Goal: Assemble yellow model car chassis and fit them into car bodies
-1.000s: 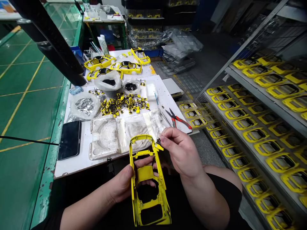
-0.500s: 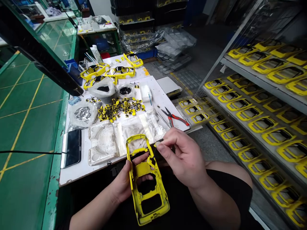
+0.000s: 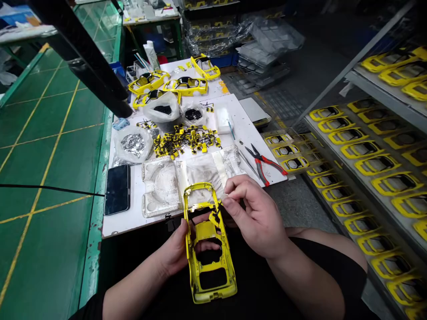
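Note:
My left hand is closed around the left side of a yellow model car body shell, its fingers showing through the openings from beneath. The shell tilts over my lap, with its hollow inner side facing up. A small yellow and black part sits at the shell's right side. Close to that edge, my right hand is closed in a pinch of thumb and index finger. Whatever lies between those fingertips is too small to name.
A pile of small yellow-black parts lies behind a white foam holder. Around it are a bag of silvery pieces, red-handled pliers, a phone and several yellow car bodies. Racks of yellow shells stand right.
The view has shifted, so the bench appears farther right and higher. My right hand's pinched fingertips have come nearer the shell's right edge; my left hand keeps its hold.

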Motion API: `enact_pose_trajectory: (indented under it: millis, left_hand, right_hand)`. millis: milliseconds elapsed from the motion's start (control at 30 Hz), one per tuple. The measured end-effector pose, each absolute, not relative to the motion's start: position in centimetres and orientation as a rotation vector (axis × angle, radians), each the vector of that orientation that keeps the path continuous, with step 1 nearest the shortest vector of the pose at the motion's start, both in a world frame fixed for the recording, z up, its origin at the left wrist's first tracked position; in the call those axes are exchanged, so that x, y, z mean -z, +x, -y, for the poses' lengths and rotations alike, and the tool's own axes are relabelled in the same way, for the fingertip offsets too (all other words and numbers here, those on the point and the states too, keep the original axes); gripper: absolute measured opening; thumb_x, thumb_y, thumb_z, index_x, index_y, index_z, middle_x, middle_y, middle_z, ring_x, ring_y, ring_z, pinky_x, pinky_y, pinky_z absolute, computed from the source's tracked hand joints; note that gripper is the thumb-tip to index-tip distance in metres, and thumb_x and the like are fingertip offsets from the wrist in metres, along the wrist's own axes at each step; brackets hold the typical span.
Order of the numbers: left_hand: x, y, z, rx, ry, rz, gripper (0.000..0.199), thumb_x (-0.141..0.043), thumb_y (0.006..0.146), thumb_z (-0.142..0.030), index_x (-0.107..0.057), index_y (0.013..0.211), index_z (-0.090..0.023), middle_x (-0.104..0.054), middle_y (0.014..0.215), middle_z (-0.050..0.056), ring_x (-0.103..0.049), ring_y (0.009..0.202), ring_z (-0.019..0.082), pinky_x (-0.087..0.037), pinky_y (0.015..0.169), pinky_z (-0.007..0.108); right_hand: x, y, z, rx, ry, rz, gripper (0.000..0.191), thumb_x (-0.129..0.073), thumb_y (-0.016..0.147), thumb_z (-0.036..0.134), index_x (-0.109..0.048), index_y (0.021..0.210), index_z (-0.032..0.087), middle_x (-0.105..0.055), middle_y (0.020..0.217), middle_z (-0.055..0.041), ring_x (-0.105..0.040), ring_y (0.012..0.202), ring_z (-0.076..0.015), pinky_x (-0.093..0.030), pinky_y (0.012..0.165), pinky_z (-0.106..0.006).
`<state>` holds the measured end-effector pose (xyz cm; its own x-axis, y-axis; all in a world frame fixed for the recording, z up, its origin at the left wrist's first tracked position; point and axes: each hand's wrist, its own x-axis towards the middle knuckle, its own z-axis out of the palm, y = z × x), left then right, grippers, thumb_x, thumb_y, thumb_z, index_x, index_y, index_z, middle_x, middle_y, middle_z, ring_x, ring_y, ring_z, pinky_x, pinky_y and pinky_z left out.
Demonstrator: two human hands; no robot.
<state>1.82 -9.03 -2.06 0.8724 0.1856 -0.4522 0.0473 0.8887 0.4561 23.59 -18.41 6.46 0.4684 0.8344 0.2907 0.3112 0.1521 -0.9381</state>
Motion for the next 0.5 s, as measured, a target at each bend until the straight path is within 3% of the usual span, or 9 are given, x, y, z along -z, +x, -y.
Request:
enact_pose_trajectory:
  millis: [100,167,267,333,400,433,500]
  left_hand:
    - [1.8,1.7,8.0,-0.024,0.539,-0.519,0.094,-0.072,0.091,-0.087,-0.071,0.152,-0.016,-0.076,0.143,0.023,-0.077,0.125,0.037,-0.066,0.1,0.047]
    - [0.9,1.3,6.8,0.077,0.662,-0.563,0.095,-0.063,0.092,-0.093,-0.072,0.149,-0.017,-0.079,0.136,0.023,-0.079,0.118,0.036,-0.066,0.093,0.044]
    - [-1.5,0.3,4.7,0.242,1.151,-0.621,0.087,-0.054,0.097,-0.093,-0.077,0.129,-0.015,-0.082,0.108,0.018,-0.08,0.091,0.032,-0.061,0.067,0.035]
    - [-3.1,-0.3,3.8,0.214,1.589,-0.739,0.071,-0.052,0.106,-0.082,-0.077,0.095,-0.016,-0.076,0.083,0.01,-0.069,0.068,0.022,-0.05,0.059,0.029]
    - [-4.2,-0.6,3.9,0.002,1.951,-0.842,0.062,-0.056,0.111,-0.066,-0.067,0.074,-0.018,-0.067,0.066,0.005,-0.058,0.059,0.016,-0.042,0.056,0.027]
    - [-4.4,-0.6,4.3,-0.155,2.067,-0.869,0.056,-0.06,0.111,-0.058,-0.065,0.072,-0.019,-0.065,0.064,0.003,-0.057,0.058,0.015,-0.041,0.057,0.027]
    - [-4.3,-0.6,5.3,-0.493,2.124,-0.856,0.029,-0.072,0.107,-0.042,-0.072,0.089,-0.02,-0.071,0.072,0.001,-0.063,0.062,0.013,-0.047,0.061,0.024]
  right_hand:
    - [-6.1,23.5,18.1,-0.546,-1.454,1.089,0.01,-0.069,0.112,0.027,-0.068,0.102,0.026,-0.076,0.121,-0.0037,-0.073,0.111,-0.0197,-0.056,0.092,-0.036]
    - [-6.2,23.5,17.9,-0.532,-1.491,1.117,0.007,-0.069,0.112,0.024,-0.069,0.105,0.027,-0.079,0.116,-0.0025,-0.075,0.106,-0.0184,-0.057,0.091,-0.034]
    - [-6.5,23.4,17.6,-0.437,-1.525,1.2,0.008,-0.07,0.109,0.02,-0.068,0.105,0.026,-0.079,0.106,-0.0008,-0.076,0.097,-0.0167,-0.058,0.086,-0.032]
    - [-6.7,23.2,17.4,-0.396,-1.536,1.256,0.009,-0.07,0.109,0.019,-0.067,0.104,0.026,-0.079,0.102,-0.0003,-0.076,0.092,-0.0159,-0.058,0.082,-0.031]
    - [-6.6,23.0,17.3,-0.42,-1.54,1.282,0.01,-0.069,0.11,0.02,-0.066,0.103,0.026,-0.079,0.099,-0.0003,-0.075,0.088,-0.0153,-0.058,0.079,-0.03]
    - [-6.6,22.9,17.3,-0.458,-1.542,1.282,0.009,-0.069,0.11,0.022,-0.066,0.102,0.026,-0.079,0.099,-0.0004,-0.076,0.087,-0.0152,-0.058,0.078,-0.029]
    - [-6.5,22.6,17.4,-0.572,-1.547,1.26,0.009,-0.069,0.111,0.026,-0.067,0.102,0.026,-0.079,0.098,-0.0008,-0.076,0.086,-0.0155,-0.057,0.073,-0.028]
